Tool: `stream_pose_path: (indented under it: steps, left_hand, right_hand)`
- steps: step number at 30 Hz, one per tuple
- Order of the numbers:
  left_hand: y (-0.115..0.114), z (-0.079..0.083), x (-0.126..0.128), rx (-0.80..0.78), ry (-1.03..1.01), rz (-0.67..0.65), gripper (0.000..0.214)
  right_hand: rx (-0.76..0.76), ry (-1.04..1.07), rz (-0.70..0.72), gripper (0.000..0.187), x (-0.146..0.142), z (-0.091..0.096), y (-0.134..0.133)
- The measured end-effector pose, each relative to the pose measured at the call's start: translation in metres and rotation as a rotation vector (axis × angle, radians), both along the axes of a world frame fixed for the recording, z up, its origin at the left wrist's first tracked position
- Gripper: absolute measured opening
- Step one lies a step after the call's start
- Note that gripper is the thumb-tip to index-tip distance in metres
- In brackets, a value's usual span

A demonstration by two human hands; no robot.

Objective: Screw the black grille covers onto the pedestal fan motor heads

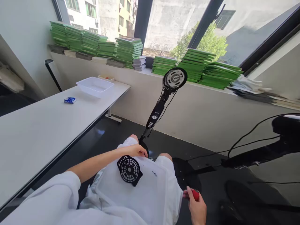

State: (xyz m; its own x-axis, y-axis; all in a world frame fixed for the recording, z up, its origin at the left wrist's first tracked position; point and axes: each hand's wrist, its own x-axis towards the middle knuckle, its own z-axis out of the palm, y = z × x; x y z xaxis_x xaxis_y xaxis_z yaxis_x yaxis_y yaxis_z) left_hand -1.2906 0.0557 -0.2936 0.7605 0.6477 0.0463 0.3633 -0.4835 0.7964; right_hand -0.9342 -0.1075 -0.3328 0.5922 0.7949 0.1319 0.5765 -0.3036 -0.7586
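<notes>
I sit with a clear plastic tray on my lap. A black round fan grille lies in it at the near left. My left hand rests closed at the tray's far edge, by the base of a black fan stand. The stand leans away toward the wall, and its round motor head has no cover. At the lower right my right hand is closed round a red-handled tool, probably a screwdriver.
A white table runs along my left with a clear tray and a small blue packet. Stacks of green books line the window ledge. A black cable and another dark fan lie on the floor at right.
</notes>
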Motion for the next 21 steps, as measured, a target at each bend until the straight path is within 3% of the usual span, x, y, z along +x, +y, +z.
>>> stream_pose_path:
  steps: [4, 8, 10, 12, 15, 17, 19, 21]
  left_hand:
    - [0.019, -0.017, 0.011, -0.066, -0.007, -0.015, 0.026]
    - [0.016, -0.027, -0.01, -0.042, -0.094, 0.048, 0.03]
    - [0.006, -0.027, -0.032, 0.055, -0.165, 0.123, 0.028]
    - [-0.009, -0.027, -0.052, 0.109, -0.153, 0.149, 0.027]
    - [-0.036, -0.032, -0.069, 0.138, 0.086, 0.005, 0.038]
    - [-0.054, -0.041, -0.069, 0.166, 0.327, -0.104, 0.077]
    - [-0.066, -0.05, -0.062, 0.164, 0.5, -0.12, 0.109]
    - [-0.07, -0.053, -0.055, 0.076, 0.506, -0.092, 0.099]
  right_hand:
    - [0.027, 0.076, -0.008, 0.058, -0.013, 0.005, 0.007]
    - [0.022, 0.128, 0.028, 0.048, -0.039, 0.004, 0.008]
    - [0.043, 0.137, 0.134, 0.037, -0.059, 0.007, 0.006]
    - [0.12, 0.106, 0.356, 0.022, -0.078, 0.014, 0.007]
    - [0.212, 0.035, 0.624, 0.006, -0.098, 0.026, 0.015]
    - [0.231, 0.006, 0.686, 0.006, -0.104, 0.029, 0.022]
    - [0.212, 0.009, 0.697, 0.007, -0.107, 0.029, 0.028]
    - [0.175, 0.035, 0.69, 0.011, -0.109, 0.028, 0.031]
